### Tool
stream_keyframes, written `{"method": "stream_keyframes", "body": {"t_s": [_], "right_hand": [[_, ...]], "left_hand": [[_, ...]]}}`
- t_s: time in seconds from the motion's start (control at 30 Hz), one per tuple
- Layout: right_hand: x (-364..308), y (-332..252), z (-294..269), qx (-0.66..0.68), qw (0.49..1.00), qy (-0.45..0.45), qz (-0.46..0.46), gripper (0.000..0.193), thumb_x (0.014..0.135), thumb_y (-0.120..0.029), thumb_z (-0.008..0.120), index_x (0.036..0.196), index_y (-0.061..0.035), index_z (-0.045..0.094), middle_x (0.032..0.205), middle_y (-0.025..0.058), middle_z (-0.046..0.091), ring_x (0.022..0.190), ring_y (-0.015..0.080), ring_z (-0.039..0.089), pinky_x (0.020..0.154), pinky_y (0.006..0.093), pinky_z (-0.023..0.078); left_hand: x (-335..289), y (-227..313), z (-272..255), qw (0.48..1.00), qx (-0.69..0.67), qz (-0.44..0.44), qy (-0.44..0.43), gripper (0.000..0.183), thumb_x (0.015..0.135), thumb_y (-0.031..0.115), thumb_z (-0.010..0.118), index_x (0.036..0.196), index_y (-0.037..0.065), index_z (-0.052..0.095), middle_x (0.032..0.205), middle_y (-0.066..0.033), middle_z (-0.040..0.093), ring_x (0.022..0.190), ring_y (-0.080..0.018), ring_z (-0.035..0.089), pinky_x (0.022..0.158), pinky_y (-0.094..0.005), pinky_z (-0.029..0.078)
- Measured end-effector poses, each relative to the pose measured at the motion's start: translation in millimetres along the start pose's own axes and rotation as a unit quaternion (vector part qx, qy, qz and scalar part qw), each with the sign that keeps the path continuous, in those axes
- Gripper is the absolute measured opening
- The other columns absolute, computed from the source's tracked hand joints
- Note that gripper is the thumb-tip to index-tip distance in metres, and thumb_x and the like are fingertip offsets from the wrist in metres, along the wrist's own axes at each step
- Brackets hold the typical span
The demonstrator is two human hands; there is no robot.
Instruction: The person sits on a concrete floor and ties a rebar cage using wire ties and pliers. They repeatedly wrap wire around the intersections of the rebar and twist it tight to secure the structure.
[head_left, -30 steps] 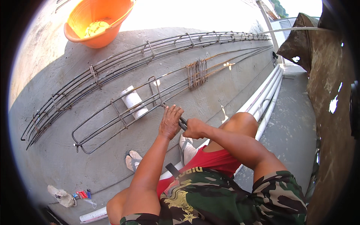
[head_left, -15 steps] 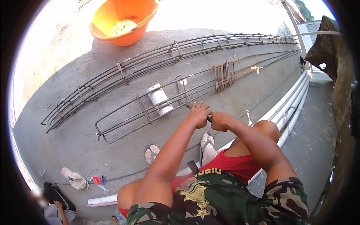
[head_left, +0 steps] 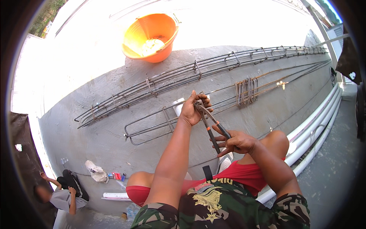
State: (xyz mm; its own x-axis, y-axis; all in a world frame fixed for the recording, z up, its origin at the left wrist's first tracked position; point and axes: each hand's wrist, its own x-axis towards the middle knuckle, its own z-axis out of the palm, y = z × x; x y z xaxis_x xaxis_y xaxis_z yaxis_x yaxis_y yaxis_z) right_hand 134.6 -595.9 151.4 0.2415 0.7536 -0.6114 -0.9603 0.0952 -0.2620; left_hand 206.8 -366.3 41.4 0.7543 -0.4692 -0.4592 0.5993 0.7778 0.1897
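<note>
Above the floor's (head_left: 110, 154) middle, the left hand (head_left: 193, 110) cupped the pincers (head_left: 209, 130); the right hand (head_left: 239, 142) held their handles (head_left: 224, 131), fingers splayed. The far cage (head_left: 197, 68) looked fully looped; on the near cage (head_left: 167, 118), most loops (head_left: 248, 91) sat bunched.

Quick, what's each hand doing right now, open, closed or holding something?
Left hand: partly curled at the head of the pincers; whether it grips them can't be told.
Right hand: holding the pincers by their spread handles.

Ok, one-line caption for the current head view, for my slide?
Right hand at the handles of pincers, left hand at their head, a rebar frame on the grey floor beyond.
</note>
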Motion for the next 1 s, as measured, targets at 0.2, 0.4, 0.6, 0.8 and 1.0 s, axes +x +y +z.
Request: {"method": "stream_keyframes", "body": {"t_s": [0.2,0.4,0.6,0.8,1.0], "right_hand": [[-20.8,0.0,7.9,0.016,0.992,-0.119,-0.044,0.094,0.079,0.006,0.050,0.158,-0.0224,0.008,0.153,0.0221,0.030,0.135,0.0375,0.041,0.099,0.0549,0.047],[-65.0,-16.9,5.6,-0.109,0.986,-0.053,-0.114,0.097,0.075,0.007,0.050,0.158,-0.0186,0.006,0.129,0.0227,0.051,0.110,0.0332,0.062,0.083,0.0428,0.055],[-162.4,-51.9,0.6,-0.207,0.938,0.158,-0.226,0.041,0.081,-0.004,0.057,0.121,0.0025,0.052,0.088,0.0111,0.061,0.066,0.0193,0.063,0.059,0.0330,0.053],[-221.7,-63.0,-112.4,-0.377,0.650,0.595,-0.285,0.033,0.083,-0.019,0.057,0.108,0.0035,0.056,0.078,0.0101,0.054,0.073,0.0224,0.054,0.069,0.0372,0.046],[-147.5,68.3,-303.0,-0.253,0.623,0.733,-0.105,0.041,0.075,-0.028,0.064,0.099,0.0048,0.056,0.092,0.0276,0.064,0.091,0.0425,0.064,0.079,0.0467,0.049]], "left_hand": [[2.3,24.5,23.4,0.989,0.011,0.065,0.135,0.036,0.102,0.038,0.044,0.095,0.007,0.062,0.086,-0.0087,0.066,0.081,-0.0254,0.065,0.075,-0.0434,0.054],[8.5,157.6,66.0,0.948,-0.004,0.244,0.204,0.045,0.102,0.044,0.043,0.121,0.003,0.048,0.115,-0.0192,0.054,0.107,-0.0333,0.054,0.092,-0.0516,0.047],[-7.4,246.9,139.3,0.834,0.264,0.292,0.386,0.087,0.094,0.056,0.053,0.157,0.014,0.009,0.164,-0.0131,-0.001,0.150,-0.0368,-0.005,0.113,-0.0684,0.007],[-73.8,191.5,96.0,0.759,0.556,0.079,0.329,0.065,0.094,0.040,0.060,0.148,0.010,0.038,0.140,-0.0080,0.051,0.125,-0.0254,0.051,0.095,-0.0404,0.043],[-165.6,174.7,80.4,0.665,0.615,0.017,0.423,0.059,0.094,0.038,0.059,0.144,0.010,0.044,0.134,-0.0092,0.055,0.111,-0.0225,0.057,0.085,-0.0369,0.049]]}}
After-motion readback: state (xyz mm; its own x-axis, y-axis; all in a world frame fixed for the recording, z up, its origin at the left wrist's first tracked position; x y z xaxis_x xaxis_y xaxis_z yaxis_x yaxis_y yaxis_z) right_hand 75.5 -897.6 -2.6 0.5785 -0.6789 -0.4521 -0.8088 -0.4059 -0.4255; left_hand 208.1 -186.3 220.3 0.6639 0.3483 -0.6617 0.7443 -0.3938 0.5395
